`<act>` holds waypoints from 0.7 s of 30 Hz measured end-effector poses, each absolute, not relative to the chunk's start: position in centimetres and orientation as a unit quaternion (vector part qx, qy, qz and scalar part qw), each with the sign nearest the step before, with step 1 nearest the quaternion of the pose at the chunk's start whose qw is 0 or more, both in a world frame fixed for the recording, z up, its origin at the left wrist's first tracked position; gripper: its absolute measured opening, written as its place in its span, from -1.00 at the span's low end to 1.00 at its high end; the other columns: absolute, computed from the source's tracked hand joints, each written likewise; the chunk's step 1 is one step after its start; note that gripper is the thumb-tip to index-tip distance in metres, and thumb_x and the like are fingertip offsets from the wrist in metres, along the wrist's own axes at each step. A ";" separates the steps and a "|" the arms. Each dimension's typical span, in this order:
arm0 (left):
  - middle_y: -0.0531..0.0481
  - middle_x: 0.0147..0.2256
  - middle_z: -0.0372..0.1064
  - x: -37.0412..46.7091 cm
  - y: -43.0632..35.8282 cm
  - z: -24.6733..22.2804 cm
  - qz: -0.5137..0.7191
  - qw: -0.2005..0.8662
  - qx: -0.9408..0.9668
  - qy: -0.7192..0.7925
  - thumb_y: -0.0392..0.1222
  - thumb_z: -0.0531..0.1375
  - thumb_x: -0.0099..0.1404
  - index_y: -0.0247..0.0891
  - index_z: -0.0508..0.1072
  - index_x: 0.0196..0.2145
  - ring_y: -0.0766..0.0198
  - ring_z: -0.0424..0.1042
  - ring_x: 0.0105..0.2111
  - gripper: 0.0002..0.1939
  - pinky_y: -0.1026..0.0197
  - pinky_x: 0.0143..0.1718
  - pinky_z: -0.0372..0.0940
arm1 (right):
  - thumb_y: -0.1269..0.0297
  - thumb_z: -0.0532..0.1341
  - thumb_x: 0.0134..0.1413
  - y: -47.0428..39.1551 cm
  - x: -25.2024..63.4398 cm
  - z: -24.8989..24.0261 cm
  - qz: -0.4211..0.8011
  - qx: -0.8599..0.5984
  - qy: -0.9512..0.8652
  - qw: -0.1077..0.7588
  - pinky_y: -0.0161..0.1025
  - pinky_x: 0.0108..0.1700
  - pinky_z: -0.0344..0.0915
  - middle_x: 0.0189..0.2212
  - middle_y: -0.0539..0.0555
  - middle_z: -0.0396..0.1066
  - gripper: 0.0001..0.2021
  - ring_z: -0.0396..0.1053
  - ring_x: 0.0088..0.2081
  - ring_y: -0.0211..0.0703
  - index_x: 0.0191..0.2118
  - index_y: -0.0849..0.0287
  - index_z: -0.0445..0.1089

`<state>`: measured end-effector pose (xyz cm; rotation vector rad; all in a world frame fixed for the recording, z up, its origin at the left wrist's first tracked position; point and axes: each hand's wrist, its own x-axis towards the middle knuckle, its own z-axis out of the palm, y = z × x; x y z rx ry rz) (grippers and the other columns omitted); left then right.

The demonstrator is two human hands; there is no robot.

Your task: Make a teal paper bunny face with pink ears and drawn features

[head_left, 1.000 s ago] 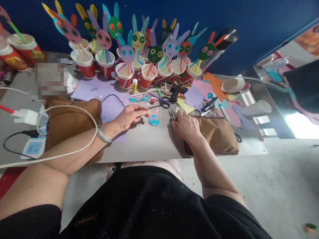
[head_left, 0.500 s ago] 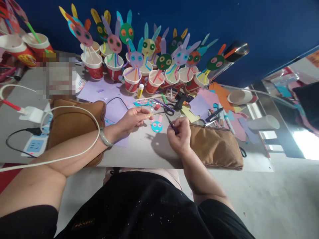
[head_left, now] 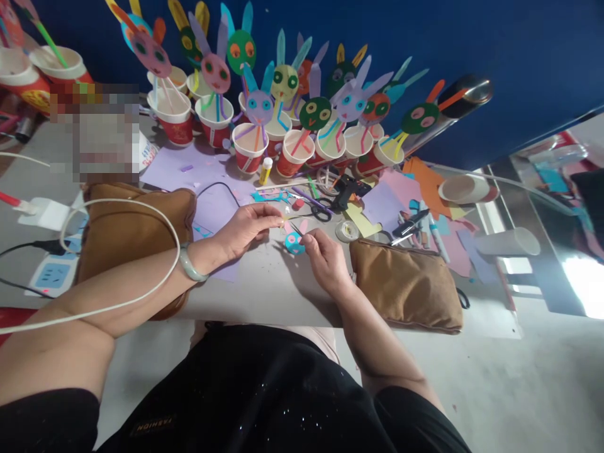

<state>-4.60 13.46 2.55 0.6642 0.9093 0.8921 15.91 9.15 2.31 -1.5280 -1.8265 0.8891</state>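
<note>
Thumb and forefinger of my left hand pinch a tiny yellowish piece, too small to make out well. Closed around a thin dark pointed tool, which looks like tweezers, my right hand holds its tip close to the left fingertips. Between and just below the hands lies a round blue paper rabbit face with pink ears and pink eyes, flat on the table and partly covered by the right hand. Black-handled scissors lie just beyond.
Paper cups bearing rabbit heads line the back. A glue stick, glue gun and tape roll lie before them. Brown cushions flank my arms. A white cable loops over the left forearm. Purple paper lies left.
My right hand has moved left with the tool, bringing its tip to the left fingertips and over the blue rabbit face's edge. The tape roll is now more visible. The view has shifted slightly.
</note>
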 end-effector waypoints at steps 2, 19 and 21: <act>0.14 -0.57 0.36 -4.6 13.4 2.6 0.407 0.755 0.299 0.418 -0.28 0.42 -0.01 -0.25 0.50 -0.43 0.56 0.06 -0.70 -0.81 0.36 -0.68 -0.16 | -0.43 -0.01 0.26 9.2 15.9 2.3 0.337 -0.576 -0.682 0.299 -0.26 -0.41 0.07 -0.58 -0.06 0.24 -0.38 0.16 -0.51 -0.24 -0.37 0.09 0.31; 0.00 -0.40 0.56 -4.5 12.8 2.4 0.376 0.780 0.286 0.410 -0.30 0.46 0.00 -0.28 0.55 -0.35 0.61 0.06 -0.71 -0.77 0.40 -0.72 -0.20 | -0.24 0.42 -0.10 8.5 14.4 2.4 0.426 -0.557 -0.593 0.395 -0.30 -0.50 0.02 -0.65 -0.16 0.09 -0.51 -0.01 -0.57 -0.33 -0.42 0.10 0.34; 0.05 -0.44 0.52 -4.3 12.5 2.6 0.373 0.783 0.283 0.410 -0.30 0.47 -0.02 -0.28 0.51 -0.39 0.61 0.05 -0.72 -0.76 0.40 -0.72 -0.21 | -0.14 0.44 -0.11 8.4 13.9 2.3 0.440 -0.548 -0.593 0.393 -0.31 -0.51 -0.01 -0.68 -0.18 0.05 -0.57 -0.06 -0.59 -0.35 -0.40 0.11 0.37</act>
